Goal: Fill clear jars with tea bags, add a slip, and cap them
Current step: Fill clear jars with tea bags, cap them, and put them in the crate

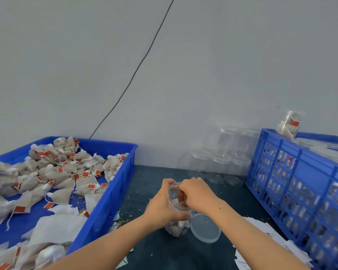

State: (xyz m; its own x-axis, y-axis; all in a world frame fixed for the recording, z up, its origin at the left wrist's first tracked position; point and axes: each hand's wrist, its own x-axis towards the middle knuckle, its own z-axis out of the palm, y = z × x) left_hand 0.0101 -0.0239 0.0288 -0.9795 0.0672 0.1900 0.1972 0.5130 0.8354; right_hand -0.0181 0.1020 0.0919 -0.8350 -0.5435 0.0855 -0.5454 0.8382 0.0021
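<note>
The clear jar (179, 221) stands on the dark table (154, 191), centre near, between the blue tray of tea bags (113, 193) at left and the blue crate (293, 172) at right. The left hand (162, 205) wraps the jar below its rim. The right hand (195, 193) has curled fingers reaching into the mouth; whether they hold a bag cannot be told. Keep the jar steady and upright, press the bags down evenly, and leave headroom. The lid (205, 228) lies just right of the jar.

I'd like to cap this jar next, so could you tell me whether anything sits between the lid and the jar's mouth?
Yes: the right hand has its fingers down in the mouth of the jar, which the left hand grips. The lid lies on the table right beside the jar.
</note>
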